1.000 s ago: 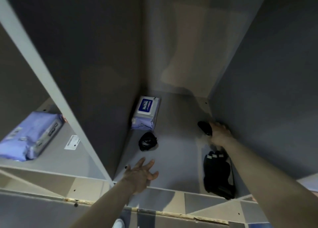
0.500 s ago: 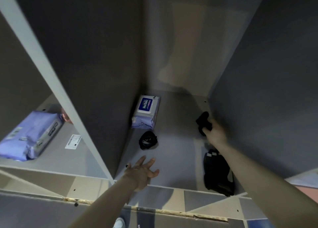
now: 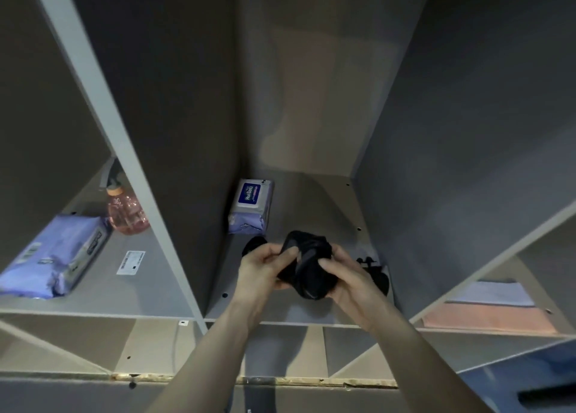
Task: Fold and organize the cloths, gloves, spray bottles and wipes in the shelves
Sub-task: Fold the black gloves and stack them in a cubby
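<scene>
Both hands, left hand (image 3: 261, 272) and right hand (image 3: 349, 281), now grip the black glove (image 3: 307, 266); earlier apart.

Middle compartment: wipes pack (image 3: 251, 206) sits back-left, about 11 o'clock from the bunched cloth (image 3: 307, 266), which both hands hold over the shelf front. Glove (image 3: 375, 272) lies at 3 o'clock. Left compartment has a spray bottle (image 3: 126, 211) behind another wipes pack (image 3: 53, 256). Folded cloths (image 3: 489, 309) are stacked far right.
</scene>
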`<control>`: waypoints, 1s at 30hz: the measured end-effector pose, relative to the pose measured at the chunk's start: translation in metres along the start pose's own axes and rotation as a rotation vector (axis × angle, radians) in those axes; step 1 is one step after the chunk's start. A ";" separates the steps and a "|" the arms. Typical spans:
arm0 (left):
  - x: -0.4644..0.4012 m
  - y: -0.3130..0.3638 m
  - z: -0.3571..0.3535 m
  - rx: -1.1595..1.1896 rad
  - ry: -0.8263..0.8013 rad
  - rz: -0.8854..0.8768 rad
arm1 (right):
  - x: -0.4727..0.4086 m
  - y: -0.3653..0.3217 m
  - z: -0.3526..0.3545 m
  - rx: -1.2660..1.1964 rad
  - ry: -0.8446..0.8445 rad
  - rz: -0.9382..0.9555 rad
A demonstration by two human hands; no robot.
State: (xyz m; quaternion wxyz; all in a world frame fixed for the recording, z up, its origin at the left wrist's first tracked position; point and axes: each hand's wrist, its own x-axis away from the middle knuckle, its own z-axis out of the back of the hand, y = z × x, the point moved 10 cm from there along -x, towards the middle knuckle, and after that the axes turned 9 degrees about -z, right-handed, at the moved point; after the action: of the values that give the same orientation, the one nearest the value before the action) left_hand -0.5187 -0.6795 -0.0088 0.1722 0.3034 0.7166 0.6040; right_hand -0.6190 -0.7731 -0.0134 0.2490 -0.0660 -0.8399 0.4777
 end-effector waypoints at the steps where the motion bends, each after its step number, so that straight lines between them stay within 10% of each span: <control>1: 0.003 0.001 0.003 0.006 0.039 -0.014 | 0.007 0.001 -0.004 -0.018 -0.014 0.004; 12: 0.057 0.043 0.015 0.177 0.268 -0.218 | 0.059 -0.002 -0.033 -0.280 0.086 0.183; 18: 0.086 0.073 0.022 -0.061 0.339 -0.442 | 0.112 -0.029 -0.032 0.080 0.607 0.455; 30: 0.106 0.085 0.005 -0.093 0.116 -0.245 | 0.122 -0.036 -0.066 0.156 0.471 0.482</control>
State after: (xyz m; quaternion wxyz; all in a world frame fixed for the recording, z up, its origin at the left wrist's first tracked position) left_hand -0.5766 -0.5998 0.0850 0.2169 0.1696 0.7282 0.6276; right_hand -0.6887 -0.6989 0.0882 0.3205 -0.3518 -0.6804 0.5573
